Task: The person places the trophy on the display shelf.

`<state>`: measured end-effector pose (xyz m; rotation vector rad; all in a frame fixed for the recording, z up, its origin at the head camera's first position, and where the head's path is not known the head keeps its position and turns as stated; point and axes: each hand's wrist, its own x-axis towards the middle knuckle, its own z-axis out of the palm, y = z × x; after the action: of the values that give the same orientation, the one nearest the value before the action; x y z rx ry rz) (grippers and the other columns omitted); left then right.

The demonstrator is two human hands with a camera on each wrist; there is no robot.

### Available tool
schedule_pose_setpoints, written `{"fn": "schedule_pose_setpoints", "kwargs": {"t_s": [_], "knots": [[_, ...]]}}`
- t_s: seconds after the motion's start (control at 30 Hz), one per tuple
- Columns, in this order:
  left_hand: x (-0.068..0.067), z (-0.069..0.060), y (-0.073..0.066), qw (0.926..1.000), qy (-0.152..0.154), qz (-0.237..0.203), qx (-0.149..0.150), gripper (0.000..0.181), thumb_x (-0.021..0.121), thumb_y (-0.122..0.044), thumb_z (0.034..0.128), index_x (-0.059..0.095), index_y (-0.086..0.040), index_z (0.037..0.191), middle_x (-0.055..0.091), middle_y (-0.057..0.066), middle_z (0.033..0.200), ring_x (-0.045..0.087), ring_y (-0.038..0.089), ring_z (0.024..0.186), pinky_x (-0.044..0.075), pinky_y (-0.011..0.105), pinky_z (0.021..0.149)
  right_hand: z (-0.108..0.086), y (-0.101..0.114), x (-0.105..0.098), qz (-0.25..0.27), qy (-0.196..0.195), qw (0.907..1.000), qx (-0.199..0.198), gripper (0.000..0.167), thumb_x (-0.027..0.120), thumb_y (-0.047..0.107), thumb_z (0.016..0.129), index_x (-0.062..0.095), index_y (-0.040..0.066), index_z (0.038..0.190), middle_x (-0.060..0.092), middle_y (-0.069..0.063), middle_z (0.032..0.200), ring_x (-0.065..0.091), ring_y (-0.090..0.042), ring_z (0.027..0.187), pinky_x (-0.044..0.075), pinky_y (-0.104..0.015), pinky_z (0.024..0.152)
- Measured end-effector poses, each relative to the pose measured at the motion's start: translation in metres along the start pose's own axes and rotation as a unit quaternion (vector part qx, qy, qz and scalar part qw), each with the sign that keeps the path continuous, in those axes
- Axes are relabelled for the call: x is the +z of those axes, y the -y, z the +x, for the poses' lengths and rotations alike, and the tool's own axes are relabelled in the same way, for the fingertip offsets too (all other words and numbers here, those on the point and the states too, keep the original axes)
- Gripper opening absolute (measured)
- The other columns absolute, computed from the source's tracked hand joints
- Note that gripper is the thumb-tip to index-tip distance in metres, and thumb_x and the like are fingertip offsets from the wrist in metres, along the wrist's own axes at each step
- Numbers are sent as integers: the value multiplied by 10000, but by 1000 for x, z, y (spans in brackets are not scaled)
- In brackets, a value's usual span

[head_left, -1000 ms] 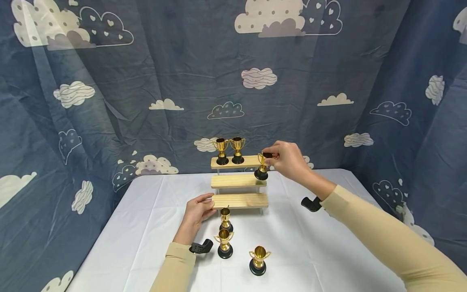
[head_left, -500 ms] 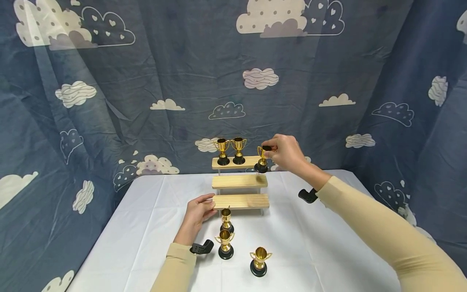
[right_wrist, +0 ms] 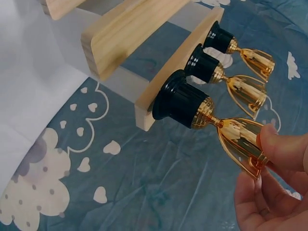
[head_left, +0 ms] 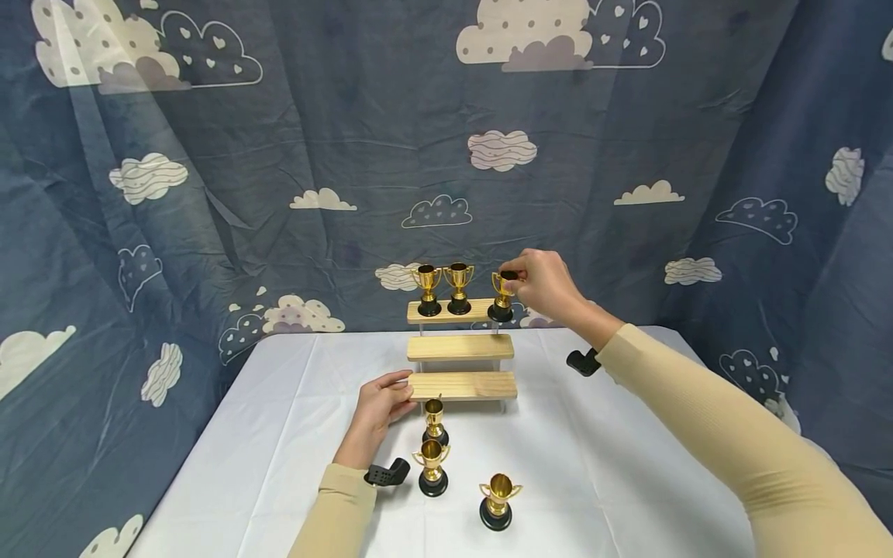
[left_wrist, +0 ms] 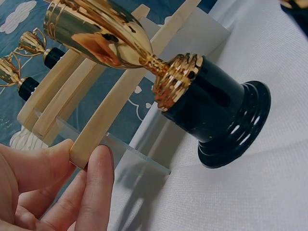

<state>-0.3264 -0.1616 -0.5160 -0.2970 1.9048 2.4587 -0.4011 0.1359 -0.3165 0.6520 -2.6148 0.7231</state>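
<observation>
A three-tier wooden display stand [head_left: 460,348] with clear supports stands on the table. My right hand [head_left: 547,285] pinches the cup of a small gold trophy [right_wrist: 239,134] between thumb and fingers; its black base is at the right end of the top tier, upright. Two more gold trophies [head_left: 428,288] [head_left: 458,287] stand side by side to the left on that tier. My left hand [head_left: 377,407] pinches the left end of the lowest tier [left_wrist: 98,122] between thumb and fingers. Close by this hand, a trophy [left_wrist: 211,103] looms large in the left wrist view.
In front of the stand, two gold trophies [head_left: 434,418] [head_left: 432,465] stand one behind the other, and a third trophy [head_left: 498,500] is nearer the front right. White cloth [head_left: 558,465] covers the table. A dark blue cloud-print curtain [head_left: 363,116] hangs behind and at the sides.
My right hand has raised its trophy from beside the middle tier up to the right end of the top tier. My left hand keeps its grip on the lowest tier.
</observation>
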Motion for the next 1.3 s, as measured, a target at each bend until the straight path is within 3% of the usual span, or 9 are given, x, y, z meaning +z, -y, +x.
{"fn": "schedule_pose_setpoints", "kwargs": {"t_s": [0.3, 0.8, 1.3], "knots": [[-1, 1, -2, 10000, 68, 32, -15, 457, 684, 69, 901, 599, 47, 1349, 695, 173, 1085, 697, 183, 831, 622, 374, 829, 14, -3, 2, -92, 33, 9999, 32, 298, 775, 132, 903, 751, 64, 1192, 615, -52, 889, 505, -235, 723, 389, -343, 576], [2, 1, 0, 9999, -134, 56, -1, 415, 710, 81, 866, 668, 20, 1275, 699, 129, 978, 705, 173, 755, 636, 326, 738, 32, -7, 7, -138, 214, 9996, 77, 291, 774, 144, 906, 755, 76, 1189, 608, -67, 895, 504, -248, 749, 396, -348, 603], [1, 1, 1, 9997, -177, 150, 50, 402, 705, 65, 877, 674, 8, 1274, 710, 135, 1009, 717, 169, 760, 635, 318, 738, 39, -9, 16, -24, 388, 9991, 154, 283, 762, 132, 916, 752, 77, 1194, 638, -62, 931, 526, -234, 749, 414, -336, 582]]}}
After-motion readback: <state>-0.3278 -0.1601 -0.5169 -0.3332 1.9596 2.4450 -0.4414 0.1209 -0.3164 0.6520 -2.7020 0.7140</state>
